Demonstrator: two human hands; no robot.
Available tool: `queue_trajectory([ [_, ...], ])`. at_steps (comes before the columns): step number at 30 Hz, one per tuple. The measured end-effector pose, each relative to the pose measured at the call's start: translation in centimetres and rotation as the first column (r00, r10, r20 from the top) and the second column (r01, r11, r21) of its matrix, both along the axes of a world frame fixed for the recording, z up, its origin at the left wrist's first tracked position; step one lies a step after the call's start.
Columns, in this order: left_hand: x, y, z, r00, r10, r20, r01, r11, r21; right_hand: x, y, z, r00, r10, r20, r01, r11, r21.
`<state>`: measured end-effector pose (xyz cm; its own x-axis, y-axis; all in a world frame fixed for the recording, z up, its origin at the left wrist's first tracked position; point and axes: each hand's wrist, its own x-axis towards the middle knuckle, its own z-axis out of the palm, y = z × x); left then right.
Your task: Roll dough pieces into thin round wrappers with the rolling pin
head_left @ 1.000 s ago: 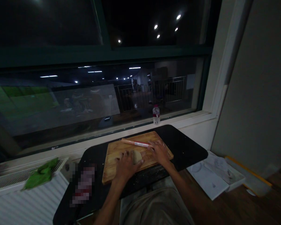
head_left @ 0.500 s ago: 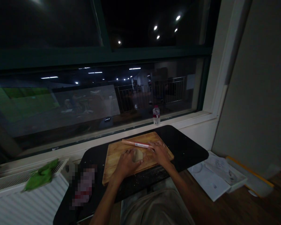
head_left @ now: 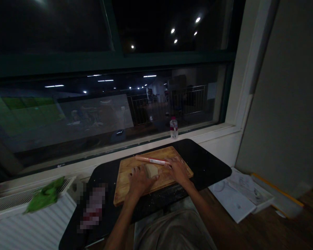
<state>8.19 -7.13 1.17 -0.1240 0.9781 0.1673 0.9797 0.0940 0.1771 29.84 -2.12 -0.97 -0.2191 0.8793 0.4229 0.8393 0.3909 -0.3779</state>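
A pale lump of dough (head_left: 151, 169) lies on a wooden cutting board (head_left: 125, 187) that rests on a black table (head_left: 206, 163). My left hand (head_left: 138, 180) presses on the dough's near left side, fingers curled around it. My right hand (head_left: 177, 169) lies flat on the board just right of the dough, fingers spread, its fingertips by a thin rolling pin (head_left: 151, 159) with a red and white label at the board's far edge.
A small water bottle (head_left: 174, 127) stands on the window sill behind the table. A green cloth (head_left: 45, 195) lies on the white radiator at left. A blurred package (head_left: 92, 208) sits on the table's left part. White papers (head_left: 237, 196) lie on the floor at right.
My left hand has slid the dough away from me, toward the rolling pin, rocking on it. My right hand has stayed flat in place.
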Motion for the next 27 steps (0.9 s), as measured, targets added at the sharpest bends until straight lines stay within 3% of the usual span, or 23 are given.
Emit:
queue_trajectory([
  [8,0.0,0.1,-0.1,0.999,-0.04,-0.009,0.04,0.998,0.045,0.0,0.0,0.0,1.0,0.001,0.005,-0.001,1.0,0.002],
  [17,0.7,0.0,0.0,0.999,-0.032,0.015,0.032,0.999,0.003,0.1,0.1,-0.1,1.0,0.007,0.014,-0.007,1.0,0.008],
  [24,-0.9,0.0,0.3,0.98,-0.152,0.13,0.152,0.988,0.008,0.1,0.0,0.1,1.0,0.01,0.023,-0.01,1.0,-0.007],
  [27,-1.9,-0.2,-0.3,0.97,-0.157,0.186,0.152,0.988,0.037,0.1,-0.2,0.3,1.0,0.005,0.016,-0.004,1.0,-0.011],
])
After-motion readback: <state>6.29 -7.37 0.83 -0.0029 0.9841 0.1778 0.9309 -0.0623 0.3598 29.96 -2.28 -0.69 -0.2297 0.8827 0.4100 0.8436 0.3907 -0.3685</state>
